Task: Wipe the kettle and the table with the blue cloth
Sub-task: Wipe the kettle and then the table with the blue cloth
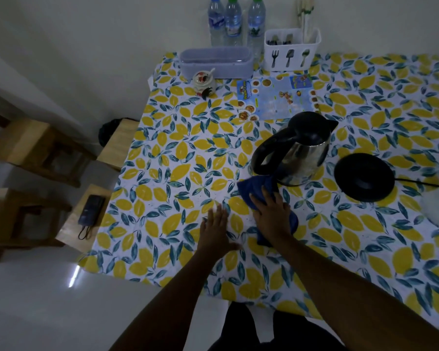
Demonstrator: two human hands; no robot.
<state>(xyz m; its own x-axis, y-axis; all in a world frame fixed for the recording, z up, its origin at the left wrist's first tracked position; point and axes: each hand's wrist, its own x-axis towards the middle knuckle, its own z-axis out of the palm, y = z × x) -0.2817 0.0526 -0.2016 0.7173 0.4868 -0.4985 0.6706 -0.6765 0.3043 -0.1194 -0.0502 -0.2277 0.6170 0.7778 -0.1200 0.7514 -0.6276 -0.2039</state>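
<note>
A steel kettle [299, 150] with a black lid and handle stands on the table [162, 178], which is covered in a lemon-print cloth. Its black base [364, 179] lies to its right, apart from it. The blue cloth [254, 190] lies flat on the table just in front of the kettle. My right hand [271, 215] presses down on the blue cloth, fingers spread over it. My left hand [214, 229] rests flat on the table beside it, to the left, with fingers apart and nothing in it.
At the table's far edge stand three water bottles [232, 21], a white cutlery holder [292, 50], a grey lidded box [216, 62] and a small ceramic jar [203, 81]. A menu leaflet [274, 98] lies behind the kettle. Wooden stools [36, 148] stand left; one holds a dark device [91, 210].
</note>
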